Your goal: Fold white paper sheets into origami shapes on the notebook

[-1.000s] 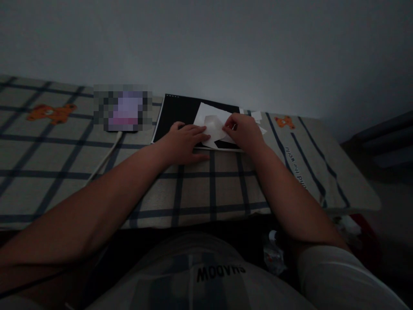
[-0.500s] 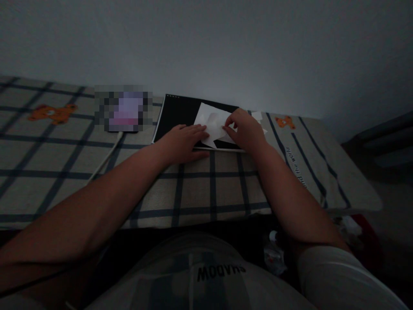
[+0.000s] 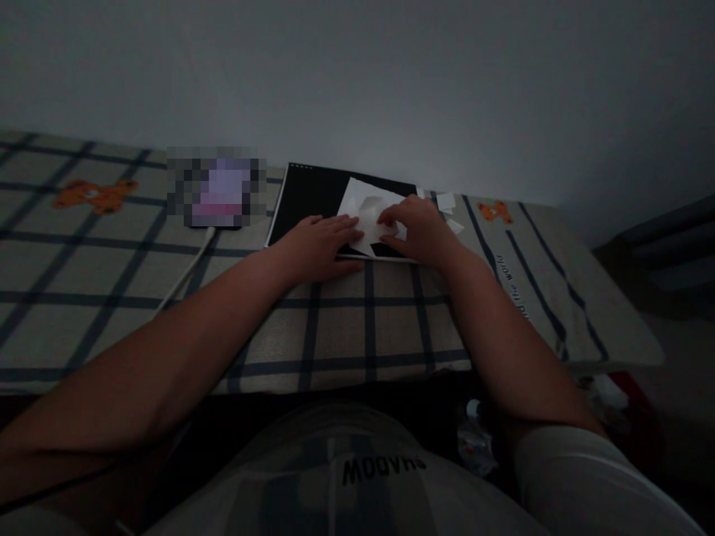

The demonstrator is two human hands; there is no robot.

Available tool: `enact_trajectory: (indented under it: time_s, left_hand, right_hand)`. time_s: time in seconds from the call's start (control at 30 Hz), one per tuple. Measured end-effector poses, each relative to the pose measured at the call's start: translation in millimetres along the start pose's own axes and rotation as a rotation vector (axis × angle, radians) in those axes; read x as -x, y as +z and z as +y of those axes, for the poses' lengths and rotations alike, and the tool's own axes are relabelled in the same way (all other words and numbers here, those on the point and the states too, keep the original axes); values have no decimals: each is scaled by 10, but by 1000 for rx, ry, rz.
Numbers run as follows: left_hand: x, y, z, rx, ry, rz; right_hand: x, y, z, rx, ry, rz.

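A white sheet of paper (image 3: 351, 195) with a raised or folded piece in its middle lies on a flat black pad (image 3: 307, 195) against the wall. My left hand (image 3: 321, 244) rests flat on the pad's near edge, fingers stretched over the paper's left side and thumb on the cloth. On the paper's right side is my right hand (image 3: 420, 227), its fingers bent and fingertips down on the paper, the thumb apart from the index finger. Whether anything thin is under those fingertips is too dark to tell. Small white paper scraps (image 3: 445, 202) lie to the right of the pad.
A checked cloth (image 3: 335, 327) with bear prints covers the table. Left of the pad is a pixelated phone-like device (image 3: 223, 190) with a white cable (image 3: 187, 272) running toward me. Below the table's edge are a clear plastic bottle or bag (image 3: 476, 439) and a red container (image 3: 642, 417).
My right hand has moved slightly left and down; its thumb and index finger, pinched together before, are now apart with fingertips on the paper. The left hand stays in place.
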State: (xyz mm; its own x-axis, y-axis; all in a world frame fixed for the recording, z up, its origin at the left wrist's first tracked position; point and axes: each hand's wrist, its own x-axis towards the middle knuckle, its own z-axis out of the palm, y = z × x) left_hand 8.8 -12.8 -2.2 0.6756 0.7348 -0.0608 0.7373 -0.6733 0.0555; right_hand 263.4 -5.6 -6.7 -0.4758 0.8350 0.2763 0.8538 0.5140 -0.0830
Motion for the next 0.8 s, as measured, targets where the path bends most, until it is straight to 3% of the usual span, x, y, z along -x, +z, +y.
enact_trajectory:
  time_s: [0.43, 0.8]
  left_hand:
    - [10, -27, 19, 3, -21, -37]
    - [2, -12, -4, -6, 0, -55]
  right_hand:
    - [-12, -11, -188, 108, 76, -41]
    - [4, -11, -223, 57, -16, -12]
